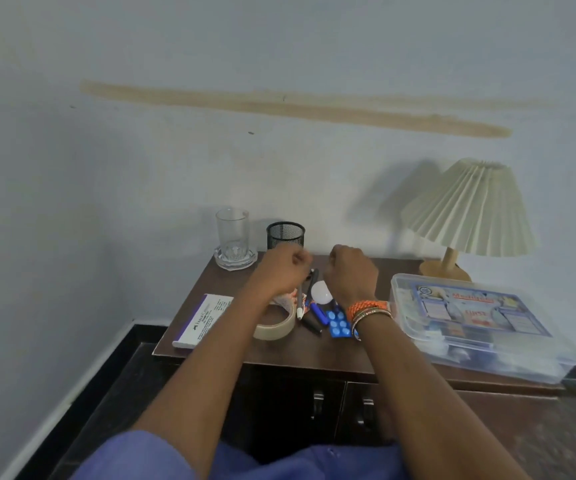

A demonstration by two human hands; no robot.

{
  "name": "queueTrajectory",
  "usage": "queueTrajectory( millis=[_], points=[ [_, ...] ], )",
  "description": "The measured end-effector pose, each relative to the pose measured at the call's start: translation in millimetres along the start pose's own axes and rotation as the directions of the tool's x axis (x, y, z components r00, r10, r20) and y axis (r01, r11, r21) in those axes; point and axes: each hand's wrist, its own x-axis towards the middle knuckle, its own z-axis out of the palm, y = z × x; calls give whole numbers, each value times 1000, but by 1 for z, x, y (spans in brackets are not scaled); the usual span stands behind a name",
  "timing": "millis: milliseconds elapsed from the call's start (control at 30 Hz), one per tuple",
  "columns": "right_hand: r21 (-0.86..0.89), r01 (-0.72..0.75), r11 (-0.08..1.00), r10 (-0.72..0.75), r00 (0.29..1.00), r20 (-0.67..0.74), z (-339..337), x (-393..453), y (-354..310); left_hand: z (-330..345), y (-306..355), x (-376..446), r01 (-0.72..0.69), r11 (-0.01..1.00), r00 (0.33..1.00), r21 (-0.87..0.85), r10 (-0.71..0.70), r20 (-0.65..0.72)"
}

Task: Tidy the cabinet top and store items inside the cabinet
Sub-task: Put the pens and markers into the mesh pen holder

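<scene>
Head view: left hand and right hand hovering curled above the pens, any grip impossible to tell. Lying left of the pens on the surface, tape; right, pills, box.

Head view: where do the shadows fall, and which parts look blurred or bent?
Head view: the lamp throws a soft shadow leftward on the wall, so light comes from the right; the left hand is motion-blurred, the right hand less so; the box label is too soft to read; the wide lens tilts the floor edge at left.
</scene>
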Motion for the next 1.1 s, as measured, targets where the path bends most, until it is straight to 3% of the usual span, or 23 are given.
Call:
queueTrajectory(
  millis=[100, 233, 400, 633, 800, 1000, 1100],
  points=[
    [-127, 129, 983, -128, 992, 18, 8, -5, -11, -5, 11, 19, 19, 976, 997, -218, -34, -63],
    [-175, 126, 976, -115, 990, 76, 19, -4, -20, 15, -15, 25, 17, 998, 966, -54, -31, -257],
    [-204, -35, 978, 73, 980, 183, 31, 8, -14, 16, -59, 33, -97, 954, 975, 283, 148, -165],
    [-149, -145, 978, 179, 953, 244, 49, 29, -11, 6, -87, 43, -144, 944, 968, 298, 196, -154],
    [-258, -100, 961, 188, 922, 339, 55, 37, -15, 5, -92, 41, -169, 929, 966, 328, 222, -131],
    [-271, -88, 959, 195, 896, 398, 58, 43, -14, -3, -97, 38, -175, 929, 969, 327, 221, -109],
    [-251, -99, 963, 187, 914, 359, 58, 39, -18, -5, -101, 35, -135, 937, 982, 322, 169, -80]
  ],
)
